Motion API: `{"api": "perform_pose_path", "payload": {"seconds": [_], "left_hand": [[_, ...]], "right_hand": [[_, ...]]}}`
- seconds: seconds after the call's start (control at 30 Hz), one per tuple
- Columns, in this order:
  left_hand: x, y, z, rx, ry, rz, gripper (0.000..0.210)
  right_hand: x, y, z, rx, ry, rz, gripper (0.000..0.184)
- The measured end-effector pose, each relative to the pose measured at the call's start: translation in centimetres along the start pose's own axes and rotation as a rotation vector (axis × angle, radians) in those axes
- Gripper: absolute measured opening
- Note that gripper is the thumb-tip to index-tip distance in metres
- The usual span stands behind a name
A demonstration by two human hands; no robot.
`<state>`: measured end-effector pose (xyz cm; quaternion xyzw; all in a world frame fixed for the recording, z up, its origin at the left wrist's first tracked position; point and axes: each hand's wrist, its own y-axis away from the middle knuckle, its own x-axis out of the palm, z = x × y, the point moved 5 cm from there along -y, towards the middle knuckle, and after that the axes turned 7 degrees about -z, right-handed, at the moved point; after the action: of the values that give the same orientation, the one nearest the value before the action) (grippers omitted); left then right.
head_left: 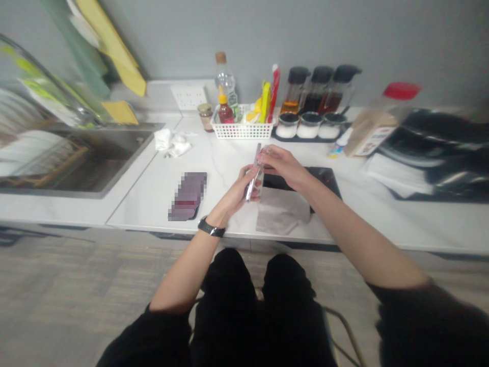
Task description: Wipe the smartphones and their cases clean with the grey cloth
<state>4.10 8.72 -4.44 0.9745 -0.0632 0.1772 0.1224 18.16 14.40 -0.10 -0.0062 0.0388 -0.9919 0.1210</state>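
Note:
Above the counter my left hand [240, 187] is closed around a thin, silver-edged phone [250, 188], which is tilted and seen nearly edge-on. My right hand [281, 162] has its fingers bent onto the phone's upper end; something clear, perhaps a case, shows along its right side, but blur hides the detail. Beneath my right forearm lies a dark flat tablet-like slab [324, 178], partly covered by a greyish cloth [282, 211]. Left of my hands, another phone-shaped thing [189, 196] rests on the counter, its face pixelated.
A white basket [244, 132] holds bottles and packets, with seasoning jars [308, 126] beside it. Crumpled tissues [171, 142] lie near the sink [99, 193]. A red-capped jar [376, 127] and a dark pan [428, 137] stand on the right. The counter's front edge is close to my knees.

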Motion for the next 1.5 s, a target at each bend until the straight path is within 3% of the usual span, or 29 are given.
{"api": "perform_pose_path", "payload": {"seconds": [0.23,0.37,0.47,0.53,0.7,0.9,1.17,1.5], "left_hand": [[-0.2,-0.9,-0.1,0.003,0.024,-0.086,0.050],[-0.4,-1.3,-0.4,0.028,0.107,-0.077,0.050],[-1.0,-1.6,-0.5,0.094,0.111,-0.109,0.048],[-1.3,-1.8,-0.5,0.122,0.091,-0.126,0.048],[-1.2,-1.8,-0.4,0.194,0.107,-0.145,0.049],[-1.9,-1.4,-1.6,0.305,0.085,-0.342,0.056],[-2.6,-0.5,-3.9,0.375,-0.439,-0.440,0.058],[-2.3,-0.2,-4.5,0.370,-0.477,-0.416,0.062]], "right_hand": [[0.9,0.6,-0.7,0.013,-0.073,-0.121,0.037],[2.2,1.5,-1.6,0.104,-0.180,-0.211,0.081],[3.6,2.2,-2.2,0.162,-0.189,-0.148,0.108],[4.3,2.4,-2.4,0.121,-0.146,-0.082,0.113],[4.4,2.2,-2.8,0.017,-0.067,-0.086,0.099],[5.7,3.2,-3.2,-0.078,-0.146,-0.193,0.057],[7.6,4.6,-4.7,0.139,-0.367,-0.198,0.071],[8.1,5.4,-4.3,0.110,-0.502,-0.232,0.081]]}}
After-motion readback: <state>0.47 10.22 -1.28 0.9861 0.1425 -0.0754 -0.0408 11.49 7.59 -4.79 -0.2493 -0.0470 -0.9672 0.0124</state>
